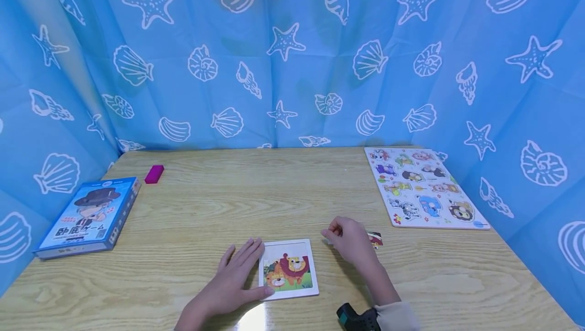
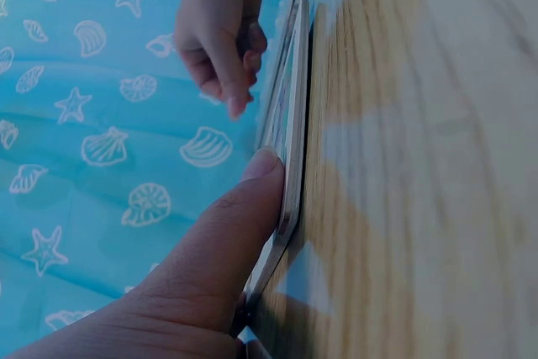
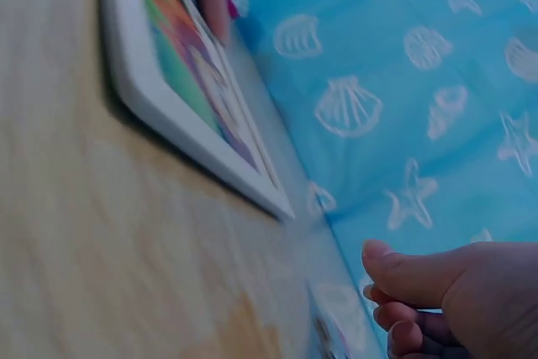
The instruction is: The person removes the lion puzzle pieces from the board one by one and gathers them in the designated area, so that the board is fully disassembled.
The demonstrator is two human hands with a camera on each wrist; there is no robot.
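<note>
White tray [image 1: 297, 293]: flat on the wooden tabletop [image 1: 228, 194] in front of me, a lion picture [image 1: 289, 273] filling its lower part and a pale band [image 1: 285, 249] with no picture across its top.
Left grip [image 1: 235, 280]: fingers straight along the tray's left side, thumb over its near left corner, curled round nothing. Light, even pressure should be enough to stop sliding; leaning hard on that corner might twist the tray.
Left thumb: best kept on the rim, since a nudge inward could disturb the lion picture.
Right grip [image 1: 351, 239]: just right of the tray, apart from it, fingers curled and thumb close to the forefinger. I cannot tell whether anything is pinched there.
Pale scrap [image 1: 326, 241]: shows by those fingertips, too small to make out. Anything thin and flat I would lift by its edge rather than press on its face.
Loose piece [image 1: 376, 240]: red and dark, on the tabletop just beyond my right hand. Keeping the wrist raised should avoid sweeping it away.
Pale band: a piece goes in best lowered level, its straight side squared to the rim, then pressed gently.
</note>
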